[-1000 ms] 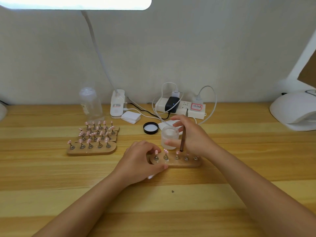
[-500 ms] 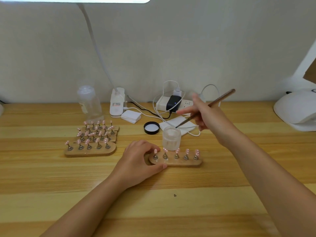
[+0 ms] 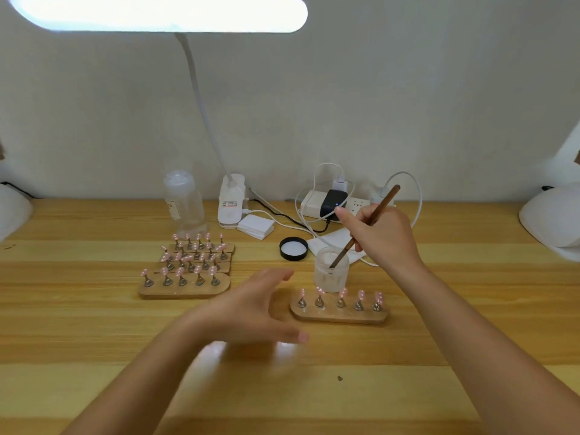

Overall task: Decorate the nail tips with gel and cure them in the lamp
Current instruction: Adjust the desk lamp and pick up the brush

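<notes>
Right hand (image 3: 381, 237) grasping brush (image 3: 365, 226), tip dipped in frosted jar (image 3: 331, 270); left hand (image 3: 251, 309) released, blurred, just left of near nail-tip stand (image 3: 339, 313). Black lid (image 3: 293, 248), power strip (image 3: 332, 204), clear bottle (image 3: 183, 202), more stands (image 3: 185, 285) far left. Wooden counter (image 3: 94, 340), plain wall (image 3: 408, 89), desk lamp (image 3: 160, 12) overhead.

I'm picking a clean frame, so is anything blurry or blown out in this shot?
Head view: the left hand is smeared by motion blur; the desk lamp overhead is blown out white, with a glare patch on the table below the hand; the right hand and brush look fairly sharp.
</notes>
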A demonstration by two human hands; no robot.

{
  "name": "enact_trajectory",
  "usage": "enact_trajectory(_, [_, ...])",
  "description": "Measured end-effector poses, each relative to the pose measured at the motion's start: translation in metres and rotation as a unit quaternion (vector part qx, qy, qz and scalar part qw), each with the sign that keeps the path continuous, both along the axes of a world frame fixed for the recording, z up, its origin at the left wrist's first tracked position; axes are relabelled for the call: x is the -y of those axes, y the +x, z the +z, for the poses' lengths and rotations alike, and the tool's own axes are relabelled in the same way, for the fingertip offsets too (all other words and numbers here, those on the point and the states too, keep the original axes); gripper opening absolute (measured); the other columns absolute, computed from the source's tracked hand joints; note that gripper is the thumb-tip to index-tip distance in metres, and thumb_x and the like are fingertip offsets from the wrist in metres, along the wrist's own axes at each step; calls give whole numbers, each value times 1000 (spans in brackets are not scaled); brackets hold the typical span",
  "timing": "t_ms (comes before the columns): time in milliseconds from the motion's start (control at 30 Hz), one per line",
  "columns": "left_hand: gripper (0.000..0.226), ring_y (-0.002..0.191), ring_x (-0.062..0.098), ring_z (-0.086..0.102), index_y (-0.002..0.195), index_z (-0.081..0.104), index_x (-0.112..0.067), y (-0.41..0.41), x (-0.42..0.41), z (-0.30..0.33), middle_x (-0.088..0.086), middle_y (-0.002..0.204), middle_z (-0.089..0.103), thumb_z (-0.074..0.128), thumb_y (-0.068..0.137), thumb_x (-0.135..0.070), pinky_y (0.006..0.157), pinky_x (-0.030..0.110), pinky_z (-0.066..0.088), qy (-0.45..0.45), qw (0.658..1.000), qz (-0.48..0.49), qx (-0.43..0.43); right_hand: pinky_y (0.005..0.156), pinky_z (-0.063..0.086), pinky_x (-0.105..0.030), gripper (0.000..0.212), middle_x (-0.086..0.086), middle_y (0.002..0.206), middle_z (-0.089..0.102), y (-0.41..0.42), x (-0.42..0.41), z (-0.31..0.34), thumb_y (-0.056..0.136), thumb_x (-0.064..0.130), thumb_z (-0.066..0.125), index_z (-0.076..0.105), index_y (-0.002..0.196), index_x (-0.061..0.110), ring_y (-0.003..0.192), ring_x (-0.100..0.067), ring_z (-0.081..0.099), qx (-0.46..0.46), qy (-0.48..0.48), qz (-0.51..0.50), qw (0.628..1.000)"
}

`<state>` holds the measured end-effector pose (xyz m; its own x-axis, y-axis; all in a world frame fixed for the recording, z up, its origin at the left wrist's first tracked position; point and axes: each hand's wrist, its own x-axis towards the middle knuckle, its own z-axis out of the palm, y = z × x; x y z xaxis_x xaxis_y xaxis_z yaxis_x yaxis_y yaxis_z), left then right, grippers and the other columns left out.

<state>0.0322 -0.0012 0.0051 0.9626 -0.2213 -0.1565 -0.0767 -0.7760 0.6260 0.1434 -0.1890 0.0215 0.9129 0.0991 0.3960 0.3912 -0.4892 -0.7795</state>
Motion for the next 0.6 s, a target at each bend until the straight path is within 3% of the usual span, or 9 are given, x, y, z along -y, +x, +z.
enact_trajectory(67, [69, 110, -14, 39, 133, 37, -37, 2, -22, 25, -29, 125, 38, 70, 72, -45, 79, -2, 32, 2, 1000, 18, 12, 47, 36, -10, 47, 8, 36, 51, 1, 1, 0, 87, 39, 61, 54, 48, 13, 42, 1, 52, 6, 5, -9, 1000])
enact_trajectory(167, [41, 93, -6, 54, 124, 52, -24, 22, -49, 60, -14, 110, 58, 62, 85, -27, 71, 9, 44, -54, 980, 144, 125, 50, 40, -20, 52, 2, 39, 49, 3, -1, -1, 87, 38, 60, 50, 47, 5, 40, -4, 48, 18, 44, -23, 999])
enact_trajectory(267, [43, 102, 17, 54, 133, 42, -6, 59, -62, 84, 9, 119, 55, 52, 91, -9, 86, 26, 45, -132, 923, 288, 219, 52, 39, -26, 55, -9, 44, 50, 1, -7, -3, 87, 40, 58, 46, 45, 6, 42, -9, 46, 24, 45, -27, 998])
enact_trajectory(333, [47, 111, 26, 50, 135, 36, -1, 83, -65, 96, 15, 123, 49, 50, 90, -6, 98, 35, 42, -169, 889, 343, 250, 54, 40, -26, 56, -17, 50, 54, 0, -10, -5, 87, 40, 58, 47, 46, 4, 48, -17, 50, 23, 43, -26, 999])
enact_trajectory(400, [50, 111, 27, 48, 135, 31, 1, 104, -68, 105, 14, 122, 46, 50, 90, -6, 95, 28, 41, -176, 867, 384, 265, 56, 42, -26, 56, -17, 51, 55, -1, -13, -6, 88, 41, 57, 49, 47, 3, 51, -22, 53, 13, 47, -20, 999])
enact_trajectory(467, [44, 114, 28, 47, 129, 32, 1, 121, -69, 112, 15, 129, 43, 49, 89, -8, 82, 23, 37, -169, 853, 417, 265, 57, 44, -27, 55, -13, 48, 54, 0, -14, -6, 88, 41, 57, 50, 46, 7, 50, -20, 53, 3, 51, -13, 999])
enact_trajectory(600, [31, 110, 26, 46, 123, 32, -7, 143, -70, 118, 10, 123, 44, 42, 93, -10, 78, 22, 33, -179, 852, 417, 263, 54, 42, -24, 55, -6, 45, 51, 1, -13, -7, 89, 41, 55, 56, 54, -1, 48, -14, 51, -2, 39, -5, 999])
